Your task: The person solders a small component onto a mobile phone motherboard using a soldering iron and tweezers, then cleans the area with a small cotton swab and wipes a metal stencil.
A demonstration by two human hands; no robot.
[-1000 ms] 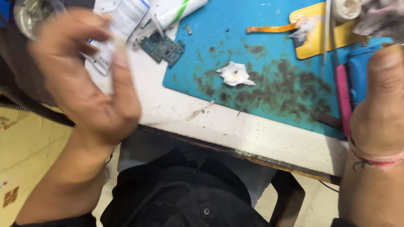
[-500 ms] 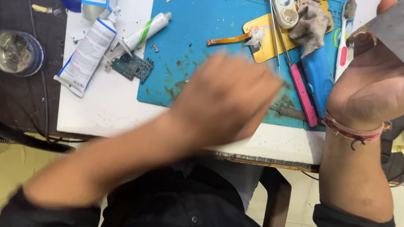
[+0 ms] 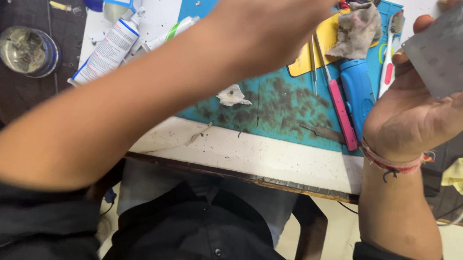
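My right hand (image 3: 420, 110) is raised at the right edge and holds a thin grey metal plate (image 3: 444, 51) between thumb and fingers. A red thread band circles that wrist. My left hand (image 3: 274, 21) reaches across the bench toward the top, blurred, above a blue work mat (image 3: 282, 110) stained with dark smudges. Its fingertips run out of the picture, so I cannot see whether it holds anything. A crumpled white tissue (image 3: 233, 95) lies on the mat just under my left forearm.
On the mat's right side lie a pink-handled tool (image 3: 340, 113), a blue tool (image 3: 357, 92), a grey rag (image 3: 359, 28) and a toothbrush (image 3: 388, 63). A white tube (image 3: 108, 49) and a round glass dish (image 3: 27, 50) sit at the left. The white table's edge (image 3: 274, 182) is near my body.
My left arm has swung from the left side across the mat up toward the top right. My right hand has lifted the grey plate further into view.
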